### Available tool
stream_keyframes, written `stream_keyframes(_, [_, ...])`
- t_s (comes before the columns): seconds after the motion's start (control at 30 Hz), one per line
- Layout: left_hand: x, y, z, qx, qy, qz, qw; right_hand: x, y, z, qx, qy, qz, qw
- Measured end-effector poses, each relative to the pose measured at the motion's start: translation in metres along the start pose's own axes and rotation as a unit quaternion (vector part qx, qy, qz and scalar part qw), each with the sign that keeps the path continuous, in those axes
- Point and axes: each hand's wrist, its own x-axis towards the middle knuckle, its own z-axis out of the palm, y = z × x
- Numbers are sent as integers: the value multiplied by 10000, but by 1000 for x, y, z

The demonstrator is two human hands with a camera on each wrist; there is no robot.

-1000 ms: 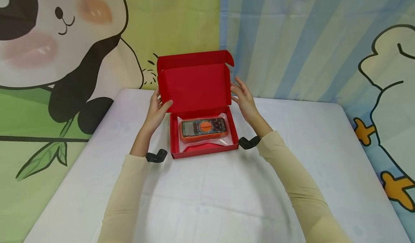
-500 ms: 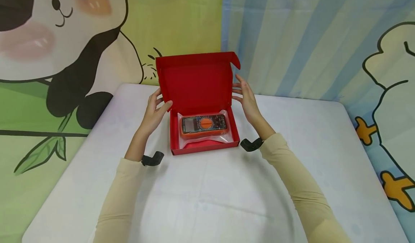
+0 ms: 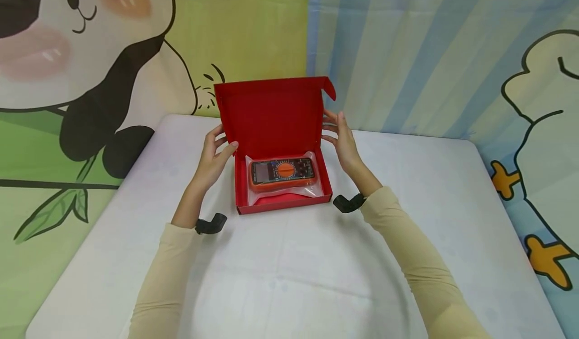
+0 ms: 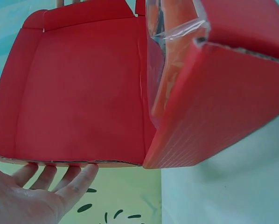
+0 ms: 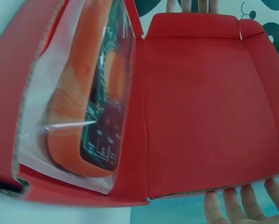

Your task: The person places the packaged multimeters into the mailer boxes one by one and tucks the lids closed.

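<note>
A red cardboard box (image 3: 284, 206) stands on the table with its lid (image 3: 273, 117) raised. Inside it, an orange multimeter (image 3: 282, 174) with a dark face and round dial lies in a clear plastic bag (image 3: 312, 190). The left hand (image 3: 212, 158) is at the lid's left edge. Its fingertips touch that edge in the left wrist view, and the thumb is near the hinge corner. On the other side, the right hand (image 3: 342, 143) touches the lid's right edge with extended fingertips (image 5: 228, 193). Neither hand touches the multimeter.
A white-covered table (image 3: 280, 278) spreads around the box. Behind it hang a printed panda curtain (image 3: 253, 32) and a blue striped curtain (image 3: 398, 57). A black wrist camera (image 3: 211, 224) sits at the left wrist, another camera (image 3: 348, 203) at the right.
The lid has swung slightly forward, toward the person, and its inside looks darker. Both hands have stayed at its sides. The head view has shifted slightly.
</note>
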Motion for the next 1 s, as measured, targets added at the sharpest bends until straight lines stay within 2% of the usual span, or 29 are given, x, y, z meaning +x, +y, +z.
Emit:
stream_keyframes(0.13, [-1,-1,0,-58,20,88,9999,-4,1,1,8,91,-1,10000])
stream_keyframes(0.33, [-4,4,2,-317,65,-17,9995,-8,1,0,-27,122,-8,9999])
stream_keyframes(0.5, [-6,5,6,-524,283,-84,9982,-13,3,2,112,143,90,9998])
stream_keyframes(0.67, [-6,8,9,-342,483,-160,9981,-17,7,0,270,139,27,9995])
stream_keyframes(0.93, [-7,10,6,370,844,-264,9954,-27,12,-1,383,218,64,9990])
stream_keyframes(1.0, [-7,10,6,422,968,-291,9940,-29,13,-1,395,203,92,9990])
